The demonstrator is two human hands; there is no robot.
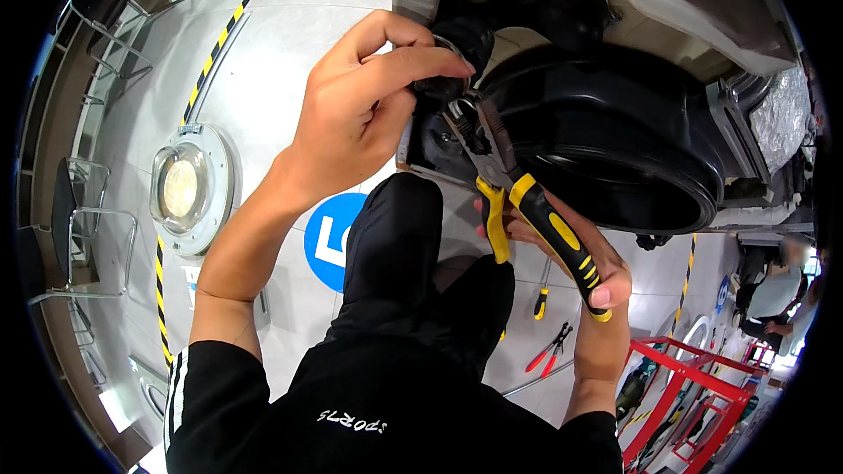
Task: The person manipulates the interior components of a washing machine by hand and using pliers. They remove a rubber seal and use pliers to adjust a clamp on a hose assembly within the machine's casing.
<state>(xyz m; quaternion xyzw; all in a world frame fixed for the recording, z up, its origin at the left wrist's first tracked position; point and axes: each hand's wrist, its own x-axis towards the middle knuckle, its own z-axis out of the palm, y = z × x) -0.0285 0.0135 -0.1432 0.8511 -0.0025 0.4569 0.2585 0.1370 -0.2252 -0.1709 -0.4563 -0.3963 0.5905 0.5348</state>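
My left hand [360, 105] is closed, its thumb and forefinger pinching the end of a black rubber hose [474, 35] by a thin metal ring, perhaps a clamp. What lies under the fingertips is partly hidden. In my right hand [604, 268] are pliers [555, 233] with black and yellow handles, their handles spread and their jaws parted close to the hose end, just below my left fingertips. Whether the jaws touch the ring I cannot tell. Beside them is a large round black rubber door gasket [606, 105], inside a machine's pale metal casing [702, 0].
On the floor at left lies a round washing-machine door [219, 202] with a glass bowl. A screwdriver [541, 304] and red-handled pliers [551, 353] lie at lower right, near a red metal frame [680, 377]. Chairs [105, 211] line the left; another person [777, 294] is far right.
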